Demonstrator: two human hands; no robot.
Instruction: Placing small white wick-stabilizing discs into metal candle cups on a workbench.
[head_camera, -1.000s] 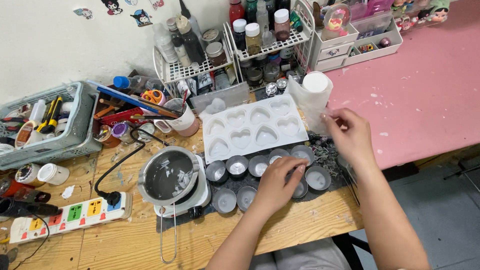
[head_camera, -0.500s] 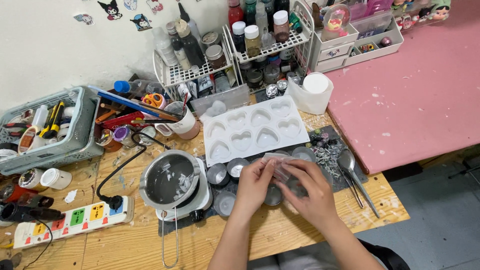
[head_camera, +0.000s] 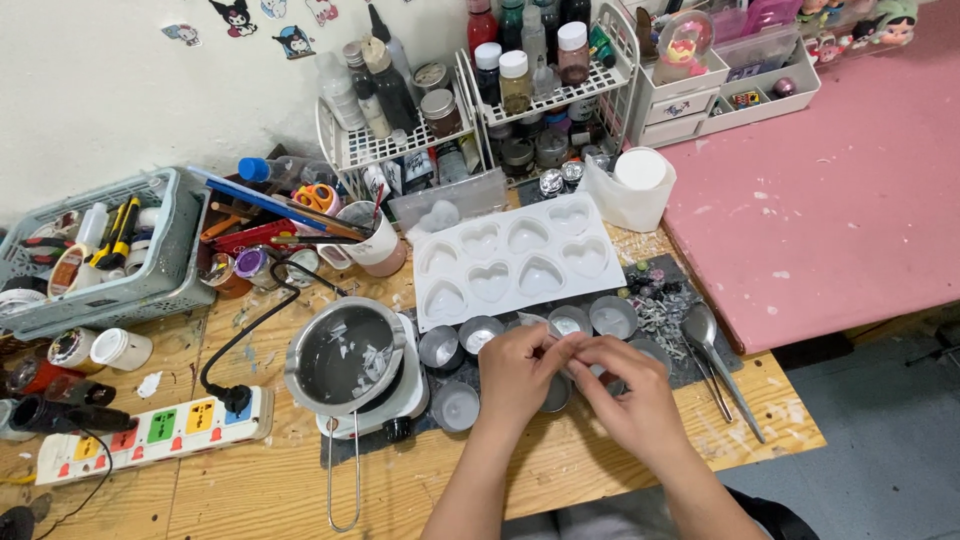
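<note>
Pinching small clear piece (head_camera: 556, 338), both hands together: left (head_camera: 515, 372), right (head_camera: 630, 385), over tealight cups (head_camera: 612, 316).

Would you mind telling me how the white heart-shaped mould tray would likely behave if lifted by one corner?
The white mould tray looks thin and rubbery, so it would probably flex and sag. Its heart cavities appear empty, so it is likely light. Lying flat on the wooden table, it seems unlikely to roll or tip.
</note>
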